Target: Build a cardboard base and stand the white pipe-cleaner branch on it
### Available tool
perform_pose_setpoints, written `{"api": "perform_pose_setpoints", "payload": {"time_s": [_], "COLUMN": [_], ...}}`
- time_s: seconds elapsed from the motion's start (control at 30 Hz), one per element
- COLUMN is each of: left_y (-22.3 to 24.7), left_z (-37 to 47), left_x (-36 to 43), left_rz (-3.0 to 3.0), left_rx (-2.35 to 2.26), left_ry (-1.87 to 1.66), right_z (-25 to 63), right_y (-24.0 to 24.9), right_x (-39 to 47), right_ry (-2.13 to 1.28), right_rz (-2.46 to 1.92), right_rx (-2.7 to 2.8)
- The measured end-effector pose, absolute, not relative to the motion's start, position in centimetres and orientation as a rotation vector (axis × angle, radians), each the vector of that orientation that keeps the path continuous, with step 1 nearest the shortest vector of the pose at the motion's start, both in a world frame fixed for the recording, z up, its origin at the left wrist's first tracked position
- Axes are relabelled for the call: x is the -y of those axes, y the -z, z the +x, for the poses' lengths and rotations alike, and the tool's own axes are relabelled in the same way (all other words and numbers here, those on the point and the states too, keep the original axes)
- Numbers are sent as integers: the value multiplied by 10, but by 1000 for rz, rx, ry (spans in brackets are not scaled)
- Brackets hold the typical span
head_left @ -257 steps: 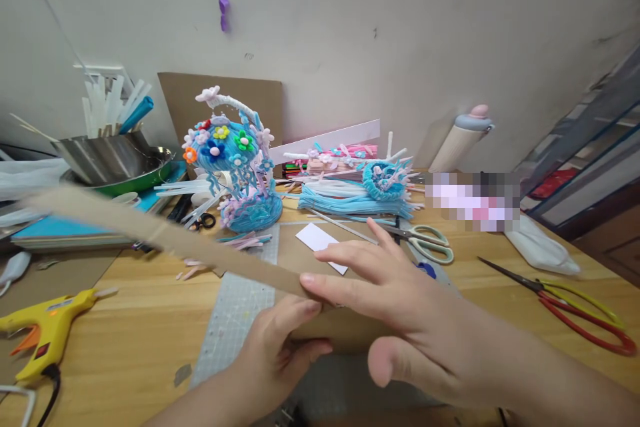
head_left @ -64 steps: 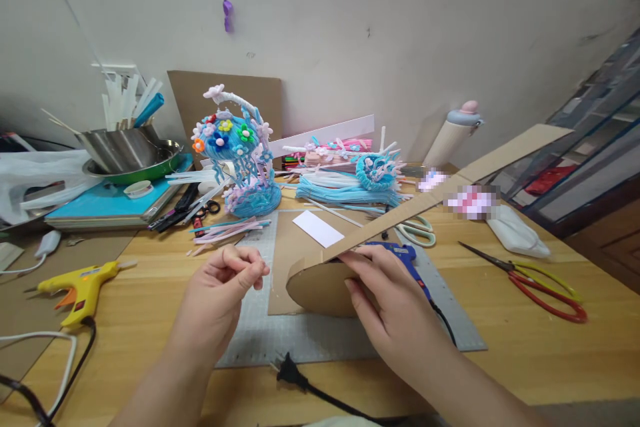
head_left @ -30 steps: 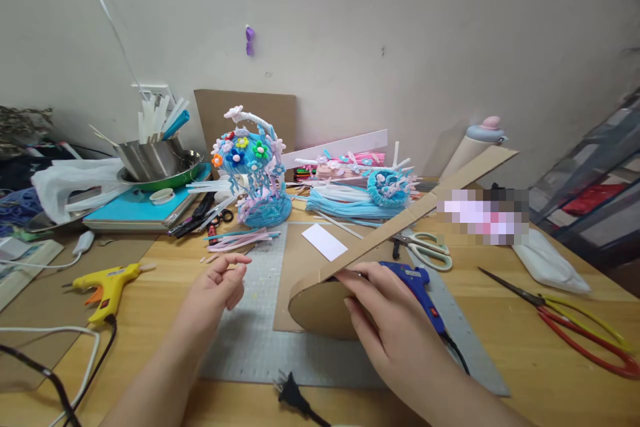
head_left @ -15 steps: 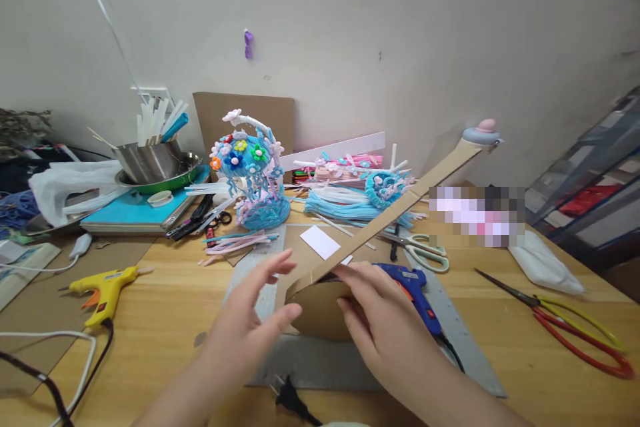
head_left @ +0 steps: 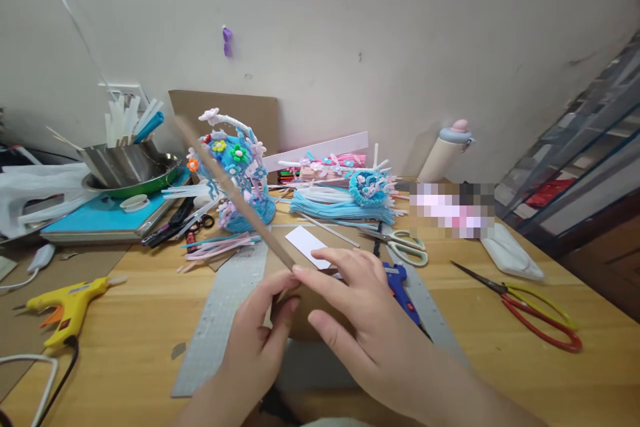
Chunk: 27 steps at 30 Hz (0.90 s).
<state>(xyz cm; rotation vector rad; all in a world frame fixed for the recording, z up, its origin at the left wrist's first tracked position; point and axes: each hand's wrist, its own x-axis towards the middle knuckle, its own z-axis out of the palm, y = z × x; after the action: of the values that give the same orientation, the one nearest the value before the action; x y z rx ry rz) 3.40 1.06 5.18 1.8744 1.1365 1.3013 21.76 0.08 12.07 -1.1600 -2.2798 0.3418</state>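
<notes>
My left hand (head_left: 265, 323) pinches the edge of a brown cardboard piece (head_left: 304, 320) between thumb and fingers. A long cardboard strip (head_left: 235, 193), blurred by motion, rises from there up to the left. My right hand (head_left: 357, 307) is spread, with its index fingertip touching the strip's lower end and its thumb apart over the cardboard piece. Part of this piece is hidden behind my hands. Beneath lies a grey cutting mat (head_left: 215, 340). A white card (head_left: 306, 245) lies just beyond my right fingers, and a blue glue gun (head_left: 404, 293) is to their right.
At left lies a yellow glue gun (head_left: 70, 307); at right, red-and-yellow-handled scissors (head_left: 535, 317). Pale-handled scissors (head_left: 407, 247) lie beyond the mat. Behind stand a flower-covered pipe-cleaner model (head_left: 250, 167), blue pipe cleaners (head_left: 335, 207), a bottle (head_left: 445, 153) and a metal pot (head_left: 120, 163).
The cardboard strip has swung from pointing up right to pointing up left. My left hand has closed on the cardboard, and my right fingers have spread. The view has shifted right.
</notes>
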Motion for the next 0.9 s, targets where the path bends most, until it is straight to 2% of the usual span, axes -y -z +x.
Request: {"api": "perform_pose_setpoints", "payload": {"time_s": [0.23, 0.43, 0.57, 0.67, 0.8, 0.9], "left_y": [-44, -50, -48, -49, -55, -56], "left_z": [43, 48, 43, 31, 15, 9], "left_x": [-3, -10, -13, -12, -8, -5], "left_rz": [1483, 1482, 1446, 1447, 1622, 1735], "left_rx": [-1041, -995, -1054, -1093, -1167, -1228], "left_ry": [-1381, -1430, -1488, -1591, -1576, -1514], "right_z": [217, 216, 236, 272, 321, 336], "right_y": [-121, -123, -112, -86, -37, -7], "right_x": [0, 5, 2, -11, -27, -32], "right_ry": [-431, -480, -356, -225, -349, -514], "right_rz": [-1115, -1063, -1047, -1356, -2031, -2170], "right_rx": [2387, 2359, 2152, 1809, 1784, 1729]}}
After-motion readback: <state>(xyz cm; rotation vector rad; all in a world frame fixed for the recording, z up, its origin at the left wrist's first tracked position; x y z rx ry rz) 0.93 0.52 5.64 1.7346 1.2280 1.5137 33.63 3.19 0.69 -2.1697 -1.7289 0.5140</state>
